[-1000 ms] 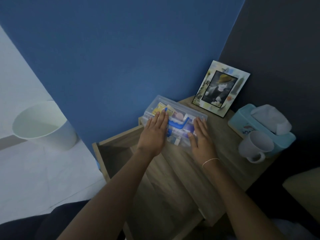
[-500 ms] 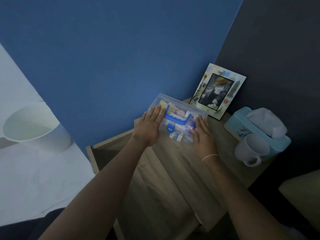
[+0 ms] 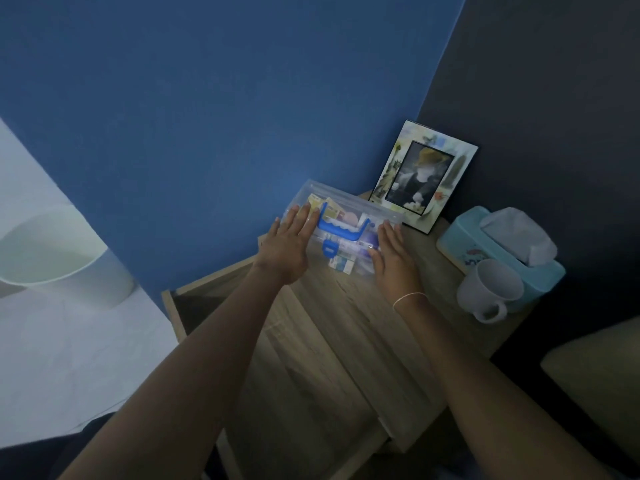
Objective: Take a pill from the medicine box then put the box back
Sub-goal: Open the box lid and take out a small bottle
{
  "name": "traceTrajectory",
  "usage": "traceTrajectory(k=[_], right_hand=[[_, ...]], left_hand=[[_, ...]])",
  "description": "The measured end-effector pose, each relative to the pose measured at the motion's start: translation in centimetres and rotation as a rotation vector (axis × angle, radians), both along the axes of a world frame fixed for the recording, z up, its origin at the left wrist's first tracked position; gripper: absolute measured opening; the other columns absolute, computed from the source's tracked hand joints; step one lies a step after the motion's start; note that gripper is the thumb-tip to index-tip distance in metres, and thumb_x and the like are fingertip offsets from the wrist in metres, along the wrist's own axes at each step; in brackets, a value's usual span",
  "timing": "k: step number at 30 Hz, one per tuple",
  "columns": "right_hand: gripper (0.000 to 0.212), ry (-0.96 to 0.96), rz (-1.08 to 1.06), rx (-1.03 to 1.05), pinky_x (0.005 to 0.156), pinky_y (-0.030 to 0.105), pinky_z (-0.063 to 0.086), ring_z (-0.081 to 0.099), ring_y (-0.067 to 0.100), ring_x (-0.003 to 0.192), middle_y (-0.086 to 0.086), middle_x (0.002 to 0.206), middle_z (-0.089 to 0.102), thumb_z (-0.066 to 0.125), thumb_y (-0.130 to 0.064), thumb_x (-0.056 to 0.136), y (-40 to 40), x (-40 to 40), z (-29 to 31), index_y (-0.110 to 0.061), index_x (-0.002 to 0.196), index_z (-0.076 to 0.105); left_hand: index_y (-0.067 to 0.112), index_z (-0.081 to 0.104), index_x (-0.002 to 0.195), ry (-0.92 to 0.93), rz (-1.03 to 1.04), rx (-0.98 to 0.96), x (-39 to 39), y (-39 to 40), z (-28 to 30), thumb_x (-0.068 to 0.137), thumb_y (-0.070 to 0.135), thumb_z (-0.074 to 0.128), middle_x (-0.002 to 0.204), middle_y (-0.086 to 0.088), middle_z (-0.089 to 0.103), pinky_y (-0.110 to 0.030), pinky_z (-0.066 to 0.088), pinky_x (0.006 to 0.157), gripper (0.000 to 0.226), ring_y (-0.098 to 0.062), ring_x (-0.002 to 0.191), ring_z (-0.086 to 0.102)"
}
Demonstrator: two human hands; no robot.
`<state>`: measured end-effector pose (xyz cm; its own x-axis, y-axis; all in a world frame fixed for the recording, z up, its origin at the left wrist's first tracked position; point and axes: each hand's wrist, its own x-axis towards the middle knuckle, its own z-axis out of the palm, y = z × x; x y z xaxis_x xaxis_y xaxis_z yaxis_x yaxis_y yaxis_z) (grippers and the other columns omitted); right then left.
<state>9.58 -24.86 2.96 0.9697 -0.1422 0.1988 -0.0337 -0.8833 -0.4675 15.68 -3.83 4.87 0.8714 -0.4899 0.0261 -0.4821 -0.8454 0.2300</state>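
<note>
Medicine box [image 3: 341, 225] pushed further back on worktop [image 3: 346, 323], now near photo frame [image 3: 424, 176]. Left hand [image 3: 285, 249] and right hand [image 3: 394, 259] flat against box ends, fingers extended, no grip closed, likely steadying it for opening.

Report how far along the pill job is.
Done: the medicine box sits on the nightstand by the picture frame, lid shut. No pill shows, so whether one was taken can't be told. In hand: the left hand and right hand lie flat on the box's two ends. Left: possibly the pill; stowing the box, maybe in the open drawer.
</note>
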Motion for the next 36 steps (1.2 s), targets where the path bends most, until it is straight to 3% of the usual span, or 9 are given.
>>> traceTrajectory(k=[5, 8, 10, 13, 16, 19, 23, 29, 36], right_hand=[[0.055, 0.04, 0.005, 0.011, 0.113, 0.024, 0.003, -0.002, 0.018, 0.148, 0.007, 0.161, 0.012, 0.038, -0.025, 0.101, 0.0, 0.3, 0.7, -0.006, 0.148, 0.019], [0.059, 0.009, -0.021, 0.021, 0.115, 0.031, 0.009, -0.007, 0.017, 0.147, 0.003, 0.161, 0.002, 0.043, -0.027, 0.099, 0.0, -0.4, 0.2, -0.011, 0.149, 0.016], [0.062, -0.013, -0.023, 0.027, 0.117, 0.035, 0.016, -0.006, 0.016, 0.147, 0.002, 0.161, 0.002, 0.047, -0.028, 0.097, -0.2, -1.1, -0.4, -0.013, 0.149, 0.017], [0.064, -0.037, -0.024, 0.048, 0.118, 0.04, 0.02, -0.002, 0.018, 0.148, 0.005, 0.161, 0.01, 0.055, -0.03, 0.094, -0.5, -1.3, -0.7, -0.013, 0.148, 0.026], [0.06, -0.049, -0.026, 0.103, 0.114, 0.041, 0.028, 0.011, 0.022, 0.148, 0.006, 0.159, 0.019, 0.062, -0.03, 0.089, -0.9, -0.6, -0.1, -0.014, 0.142, 0.038], [0.059, -0.026, -0.041, 0.159, 0.1, 0.037, 0.041, 0.043, 0.028, 0.133, 0.006, 0.153, 0.035, 0.062, -0.032, 0.089, -1.3, -0.4, 0.4, -0.019, 0.14, 0.037], [0.058, -0.045, -0.057, 0.131, 0.093, 0.034, 0.044, 0.052, 0.029, 0.125, 0.007, 0.151, 0.04, 0.06, -0.029, 0.09, -1.1, -0.6, 0.1, -0.02, 0.142, 0.034], [0.059, -0.047, -0.074, 0.147, 0.089, 0.036, 0.047, 0.056, 0.029, 0.118, 0.006, 0.146, 0.046, 0.058, -0.03, 0.091, -0.9, -0.8, -0.1, -0.023, 0.144, 0.03], [0.063, -0.044, -0.074, 0.167, 0.087, 0.032, 0.045, 0.057, 0.028, 0.116, 0.007, 0.14, 0.053, 0.059, -0.029, 0.09, -0.8, -0.9, 0.1, -0.022, 0.145, 0.029]], left_hand=[[0.019, -0.004, 0.151, 0.028, 0.007, -0.012, 0.1, -0.2, 0.6, 0.088, 0.007, 0.039, 0.162, -0.003, -0.006, -0.044, 0.004, 0.123, 0.077, -0.024, 0.149, -0.005], [0.013, 0.004, 0.151, -0.027, 0.047, -0.177, -0.9, -0.6, 0.3, 0.092, 0.011, 0.042, 0.162, -0.009, 0.002, -0.042, 0.007, 0.122, 0.07, -0.03, 0.149, 0.001], [0.008, 0.023, 0.148, -0.102, 0.126, -0.383, -2.1, -0.9, -0.2, 0.092, 0.011, 0.044, 0.158, -0.014, 0.02, -0.041, 0.02, 0.12, 0.06, -0.032, 0.146, 0.017], [0.006, 0.052, 0.125, -0.165, 0.292, -0.586, -3.4, -1.8, -1.4, 0.091, 0.013, 0.05, 0.131, -0.016, 0.052, -0.041, 0.045, 0.1, 0.034, -0.032, 0.12, 0.05], [0.008, 0.058, 0.114, 0.059, 0.414, -0.69, -3.5, -3.3, -2.1, 0.095, 0.028, 0.049, 0.119, -0.013, 0.059, -0.038, 0.049, 0.089, 0.029, -0.027, 0.106, 0.056], [0.01, 0.059, 0.111, 0.315, 0.57, -0.908, -2.9, -4.6, -2.0, 0.094, 0.041, 0.05, 0.114, -0.009, 0.064, -0.03, 0.045, 0.079, 0.036, -0.017, 0.095, 0.057], [0.013, 0.055, 0.107, 0.592, 0.706, -1.128, -2.4, -5.5, -2.4, 0.088, 0.053, 0.054, 0.112, -0.007, 0.063, -0.03, 0.047, 0.079, 0.045, -0.017, 0.095, 0.058], [0.011, 0.055, 0.113, 0.74, 0.71, -1.179, -2.3, -5.4, -2.6, 0.088, 0.052, 0.054, 0.114, -0.009, 0.064, -0.046, 0.049, 0.098, 0.048, -0.024, 0.105, 0.061], [0.012, 0.058, 0.096, 0.802, 0.695, -1.167, -1.5, -5.5, -1.9, 0.091, 0.039, 0.049, 0.1, -0.007, 0.063, -0.036, 0.049, 0.083, 0.029, -0.02, 0.09, 0.061]])
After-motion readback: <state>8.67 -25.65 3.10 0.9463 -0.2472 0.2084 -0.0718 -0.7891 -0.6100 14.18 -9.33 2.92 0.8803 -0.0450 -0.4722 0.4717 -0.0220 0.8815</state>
